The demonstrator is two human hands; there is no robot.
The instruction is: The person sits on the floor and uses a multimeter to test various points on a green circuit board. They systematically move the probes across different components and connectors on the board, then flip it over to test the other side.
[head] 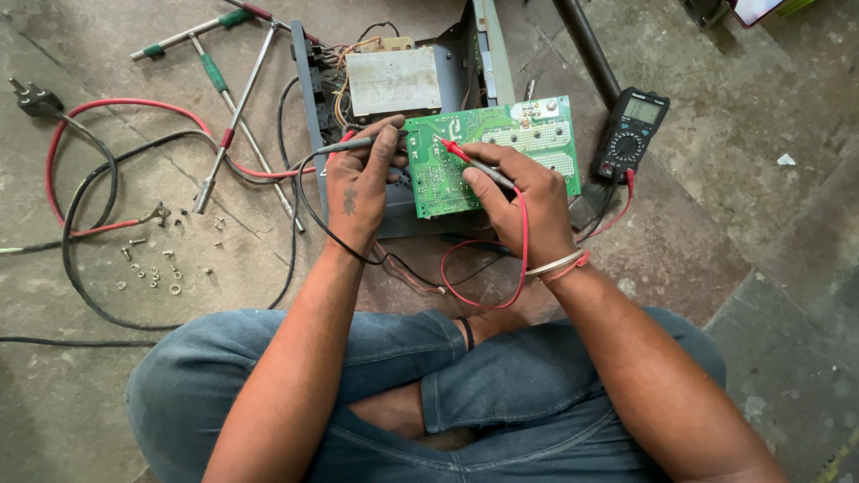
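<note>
A green circuit board [528,139] lies tilted over an open grey metal chassis [309,89] on the floor in front of me. My left hand [358,188] grips a black test probe [344,145] whose tip meets the board's left edge. In my right hand [523,201] is a red test probe [461,154], its tip touching the board near its middle. Black and red leads loop down from both probes and run to a black multimeter [631,134] lying to the right of the board. A metal transformer block [394,80] sits inside the chassis behind the board.
T-handle socket wrenches [228,98] lie at the upper left. Several loose screws and washers [152,268] are scattered on the concrete floor at left. Red and black cables [89,179] with a plug [31,97] curl there. My crossed legs in jeans [403,385] fill the bottom.
</note>
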